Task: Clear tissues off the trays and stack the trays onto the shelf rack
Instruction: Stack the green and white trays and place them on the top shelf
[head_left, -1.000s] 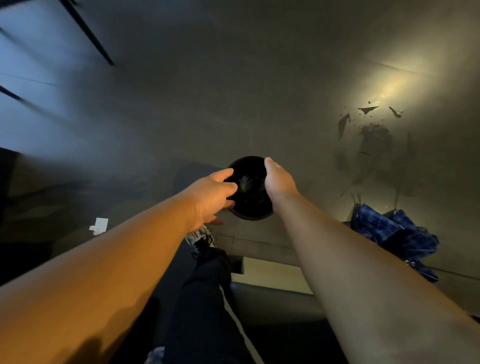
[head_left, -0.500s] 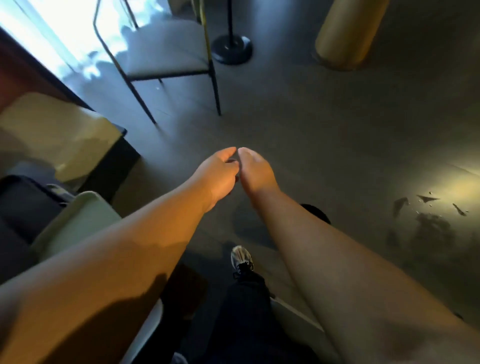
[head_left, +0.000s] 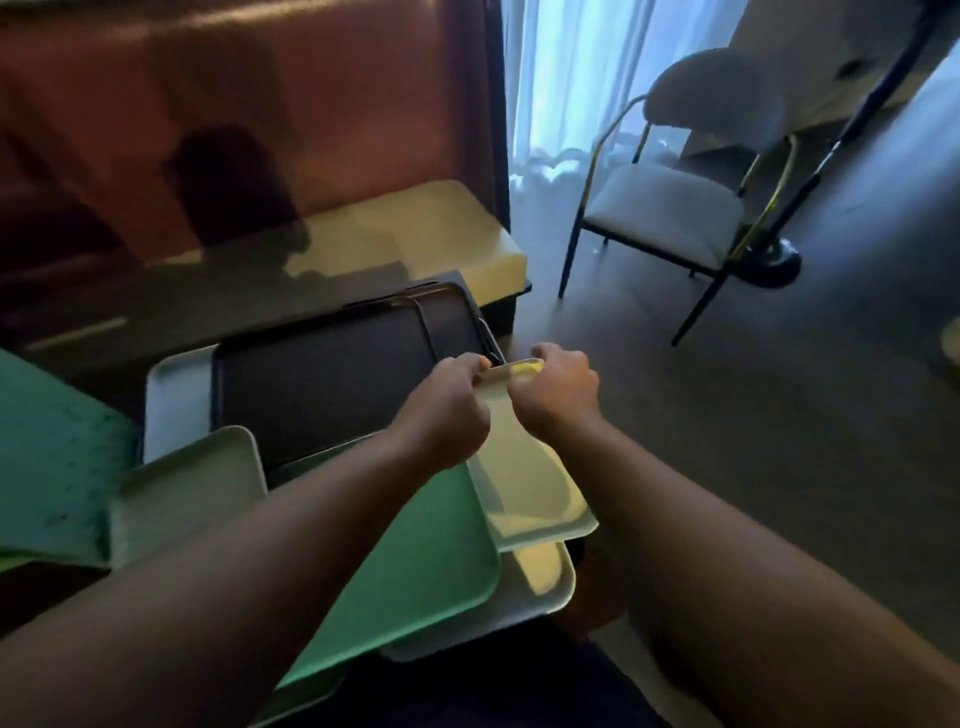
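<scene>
Left hand: the left hand (head_left: 451, 402) is curled closed on the far edge of a pale cream tray (head_left: 530, 478), fingers wrapped over the rim; the forearm runs back toward the bottom left of the view.
Right hand: the right hand (head_left: 558, 392) is curled closed on the same far edge, just beside the left hand; only a short strip of rim shows between the two fists.
Held tray: the pale cream tray runs from the hands back toward the person; its near right corner overhangs the trays under it; whether it is lifted clear or resting on them cannot be told.
Tray pile: a mint green tray (head_left: 415, 561) lies just left of the held tray, partly under the left forearm; an off-white tray (head_left: 540, 582) shows beneath both at the near right; a dark grey tray (head_left: 332, 384) sits behind, touching the pile, with the rim of a second dark tray (head_left: 457, 306) showing past its far right side; a white tray (head_left: 174, 395) shows at its left; a light green tray (head_left: 192, 473) lies at the near left corner.
Left edge: a teal speckled surface (head_left: 47, 457) fills the left border; what it is cannot be told.
Behind the pile: a cream-topped bench (head_left: 426, 234) stands against a reddish-brown backrest (head_left: 234, 104).
Right side: a grey upholstered chair (head_left: 675, 208) with a thin metal frame stands on the grey floor (head_left: 753, 441), near a white curtain (head_left: 571, 78); a round black stand base (head_left: 771, 265) sits just beside the chair.
Tissues: none can be made out on the trays.
Writing: no brand, label or lettering can be read; the frame is soft with motion blur.
</scene>
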